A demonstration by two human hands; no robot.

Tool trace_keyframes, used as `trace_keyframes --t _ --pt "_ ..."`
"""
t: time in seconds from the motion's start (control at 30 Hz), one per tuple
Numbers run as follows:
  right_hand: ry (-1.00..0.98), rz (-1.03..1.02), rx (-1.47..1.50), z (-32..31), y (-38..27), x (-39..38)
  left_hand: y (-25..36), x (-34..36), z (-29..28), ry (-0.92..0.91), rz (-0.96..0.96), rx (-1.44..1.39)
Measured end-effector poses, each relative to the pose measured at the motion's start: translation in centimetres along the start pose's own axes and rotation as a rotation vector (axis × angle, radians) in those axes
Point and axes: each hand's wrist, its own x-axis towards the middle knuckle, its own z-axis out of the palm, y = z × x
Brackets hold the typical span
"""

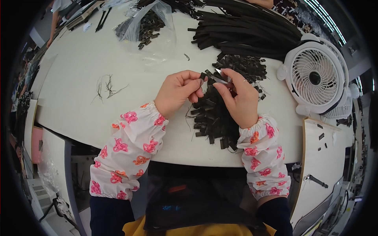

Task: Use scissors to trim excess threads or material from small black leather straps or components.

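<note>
- Your left hand fingers pinch a small black strap piece.
- Your right hand fingers grip small metal snips beside it, above a pile of black pieces on the white worktop.

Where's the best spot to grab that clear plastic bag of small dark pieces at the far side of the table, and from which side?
Probably by the loose, crumpled top of the clear plastic bag, coming from above. The dark pieces lie low and spill out of its near, open end, so pinching the gathered film up top, away from that opening, should keep them from pouring out onto the white table.
</note>
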Motion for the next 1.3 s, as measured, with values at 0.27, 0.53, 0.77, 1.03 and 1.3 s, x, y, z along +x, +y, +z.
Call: trace_keyframes --t 0.27,0.53,0.77,1.03,1.3 --pt "-0.070 -0.165 -0.307 -0.4 -0.4 -0.6 -0.3 -0.4 0.6 0.002 -0.036 -0.016" --pt "-0.107 -0.241 -0.423 -1.0 -1.1 0.3 0.1 -0.2 0.9 -0.009 -0.039 0.029" --pt "-0.078 -0.086 -0.167 -0.3 -1.6 -0.6 -0.3 -1.2 -0.9 0.024 -0.025 0.048" --pt "-0.120 0.066 0.010 -0.6 -0.5 -1.1 -0.2 2.0 -6.0 0.186 0.101 0.270" --pt "-0.186 0.062 0.063 0.9 0.1 -1.6 -2.2 2.0 -6.1 0.398 0.453 0.609"
